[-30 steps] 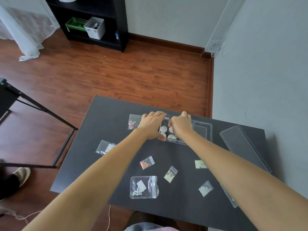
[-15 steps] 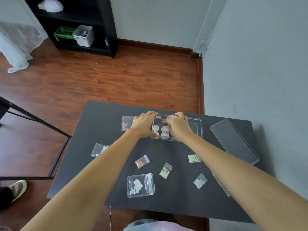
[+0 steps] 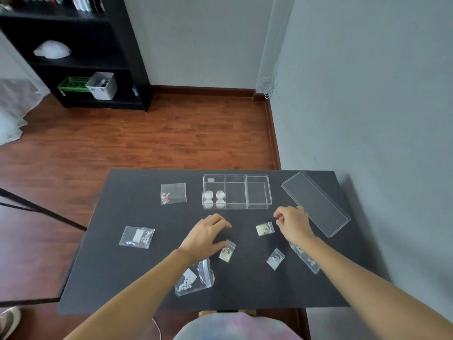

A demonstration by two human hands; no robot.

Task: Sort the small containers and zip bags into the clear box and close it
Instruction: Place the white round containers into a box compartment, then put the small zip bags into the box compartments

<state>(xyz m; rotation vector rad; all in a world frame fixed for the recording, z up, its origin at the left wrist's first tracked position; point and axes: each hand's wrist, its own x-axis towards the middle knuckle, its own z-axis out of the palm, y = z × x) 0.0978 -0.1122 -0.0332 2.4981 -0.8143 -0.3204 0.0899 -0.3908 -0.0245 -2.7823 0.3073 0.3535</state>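
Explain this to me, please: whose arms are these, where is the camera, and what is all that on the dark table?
No machine here: a person wears a camera on the head, looking down at their own arms. On the black table stands a clear box with three compartments; four small round containers sit in its left one. Its lid lies off to the right. Small zip bags of tiny pieces are scattered around. The left hand reaches among the bags and the right hand hovers by one; neither clearly holds anything.
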